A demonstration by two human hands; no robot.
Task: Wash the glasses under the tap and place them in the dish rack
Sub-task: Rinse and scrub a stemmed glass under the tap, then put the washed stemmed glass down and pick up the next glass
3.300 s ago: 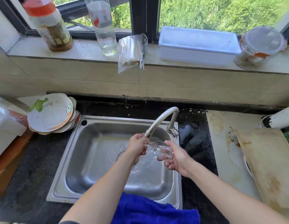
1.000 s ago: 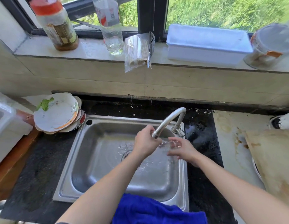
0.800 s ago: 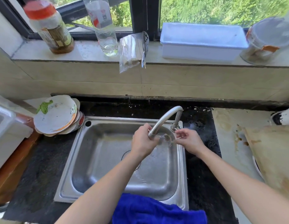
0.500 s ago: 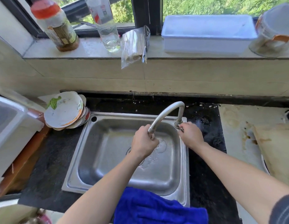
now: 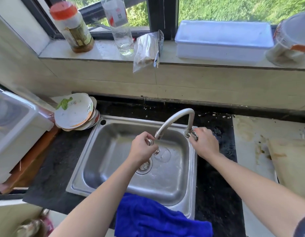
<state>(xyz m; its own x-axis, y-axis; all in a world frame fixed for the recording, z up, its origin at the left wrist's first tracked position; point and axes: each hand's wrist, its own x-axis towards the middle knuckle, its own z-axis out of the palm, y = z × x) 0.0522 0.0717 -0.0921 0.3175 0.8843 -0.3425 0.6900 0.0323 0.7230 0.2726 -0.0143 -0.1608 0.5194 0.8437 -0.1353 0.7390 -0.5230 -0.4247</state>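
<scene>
Single head-worn wide-angle view, no second camera, so no shared overlap. It looks forward and steeply down from above the sink (image 5: 114, 168), close enough that both forearms enter from the bottom edge. The sink sits centre frame, the tap (image 5: 174, 120) just above centre. It faces the tiled wall and window sill (image 5: 105, 50) across the top, with window (image 5: 233, 7) and grass beyond. The dark counter (image 5: 54, 168) fills left and right; stacked plates (image 5: 74, 113) at left. Strong barrel distortion bends the edges; the lower left corner is blurred.
</scene>
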